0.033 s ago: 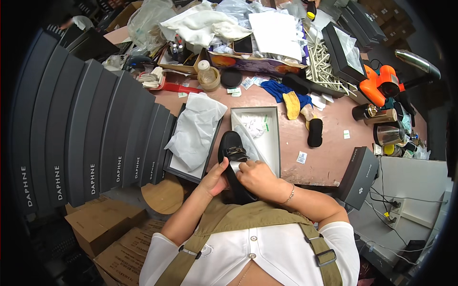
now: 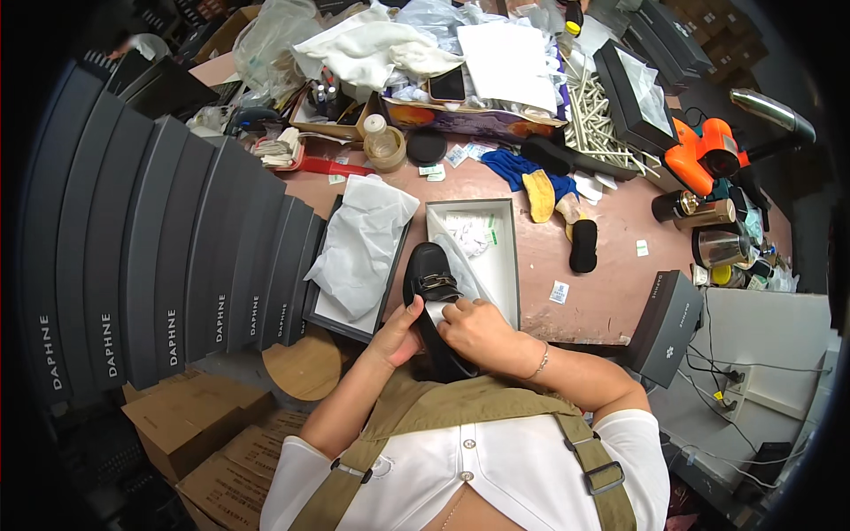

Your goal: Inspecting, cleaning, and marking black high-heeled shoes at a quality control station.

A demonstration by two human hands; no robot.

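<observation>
A black loafer [image 2: 431, 268] with a metal bit across its vamp is held toe-away in front of my body. My left hand [image 2: 397, 336] grips its left side, thumb along the edge. At the shoe's opening, the curled fingers of my right hand [image 2: 479, 333] press on a bit of white paper [image 2: 435, 311], mostly hidden beneath them. Just beyond lies an open shoebox [image 2: 508, 232] with tissue and crumpled white paper inside. Left of it, another open grey box part [image 2: 342, 327] holds a white tissue sheet [image 2: 365, 239].
Grey shoeboxes [image 2: 188, 257] stand in a long row at left. Black-and-yellow pads [image 2: 583, 246] and a blue cloth [image 2: 508, 166] lie on the pink table [image 2: 611, 305]. An orange heat gun [image 2: 704, 157] is at far right; another shoebox [image 2: 666, 329] stands at the right edge.
Less of the white paper shows at the loafer's opening now, and more of the metal bit is visible. Both hands stay in nearly the same place.
</observation>
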